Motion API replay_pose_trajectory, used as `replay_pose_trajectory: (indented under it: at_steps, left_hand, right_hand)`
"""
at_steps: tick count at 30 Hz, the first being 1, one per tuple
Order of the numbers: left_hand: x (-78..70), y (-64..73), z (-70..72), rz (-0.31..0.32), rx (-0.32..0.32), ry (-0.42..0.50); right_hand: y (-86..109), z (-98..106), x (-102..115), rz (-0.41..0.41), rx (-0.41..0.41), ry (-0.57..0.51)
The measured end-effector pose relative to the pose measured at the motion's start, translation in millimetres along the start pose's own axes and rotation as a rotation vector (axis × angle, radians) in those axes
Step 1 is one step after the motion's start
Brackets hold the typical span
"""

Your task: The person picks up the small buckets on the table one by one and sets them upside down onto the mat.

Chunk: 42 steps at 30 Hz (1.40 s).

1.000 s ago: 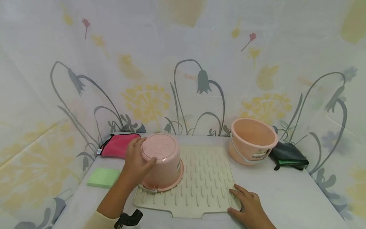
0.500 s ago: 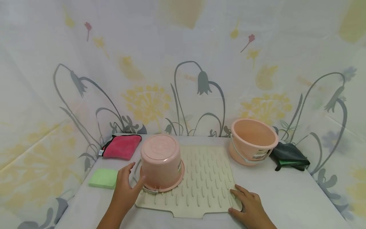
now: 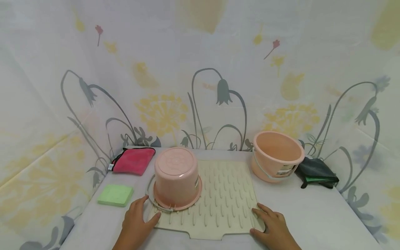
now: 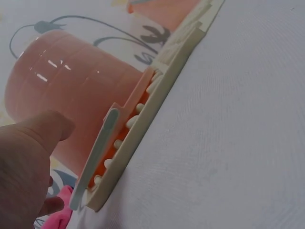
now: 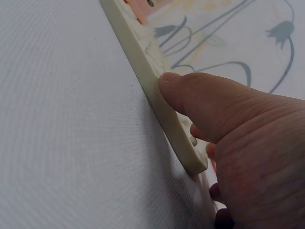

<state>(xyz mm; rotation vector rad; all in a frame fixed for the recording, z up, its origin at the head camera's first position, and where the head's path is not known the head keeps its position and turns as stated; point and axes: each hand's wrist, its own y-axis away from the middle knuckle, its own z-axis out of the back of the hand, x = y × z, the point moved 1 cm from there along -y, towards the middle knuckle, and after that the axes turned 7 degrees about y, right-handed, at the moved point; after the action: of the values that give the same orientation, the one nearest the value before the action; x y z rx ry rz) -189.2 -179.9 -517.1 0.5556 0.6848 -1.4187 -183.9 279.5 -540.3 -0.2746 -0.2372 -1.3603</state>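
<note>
Two buckets, one ribbed mat, two folded cloths and one sponge stand in our list, all on a single surface.

Surface: a table (image 3: 315,211) under a white cover. Room: pale hangings (image 3: 200,41) behind and at the sides, printed with grey drooping bellflowers, yellow blossoms and small red buds.

Item, mat (image 3: 225,198): cream, raised ribs, a wide lip at its near edge; it lies flat at the middle of the table.

Item, upturned bucket (image 3: 176,180): pink, mouth down on the left part of the mat, its rim on the ribs; its grey handle (image 4: 96,157) hangs low on the near left side.

Item, upright bucket (image 3: 270,165): peach, labelled, just beside the mat's far right corner.

Item, dark cloth (image 3: 317,170): green edge showing, right of the upright bucket.

Item, pink cloth (image 3: 134,161): black trim, white tag, at the back left.

Item, sponge (image 3: 115,195): light green, nearer us on the left.

Left hand (image 3: 135,222): thumb and forefinger spread apart at the mat's near left corner, close to the handle; we cannot tell whether it touches either.

Right hand (image 3: 275,225): holds the near right corner of the mat, thumb on the front edge, fingers bent at the side.
</note>
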Motion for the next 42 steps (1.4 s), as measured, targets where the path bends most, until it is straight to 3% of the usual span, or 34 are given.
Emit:
replay_pose_trajectory:
  at_steps: [6,20,33,42]
  left_hand:
    - [8.8,1.9,-4.6,-0.028,0.006,-0.102]
    - [16.9,2.1,-10.8,-0.032,0.088,-0.182]
    - [17.7,3.2,-10.9,0.005,0.088,-0.182]
    - [16.4,5.2,-11.3,-0.016,0.079,-0.170]
  right_hand:
    - [1.5,0.7,0.2,0.002,0.002,0.012]
    - [-6.3,17.6,5.2,-0.088,0.049,-0.085]
    - [-19.9,59.4,4.6,-0.105,-0.126,0.013]
    - [-36.6,94.8,1.8,-0.013,-0.227,0.060]
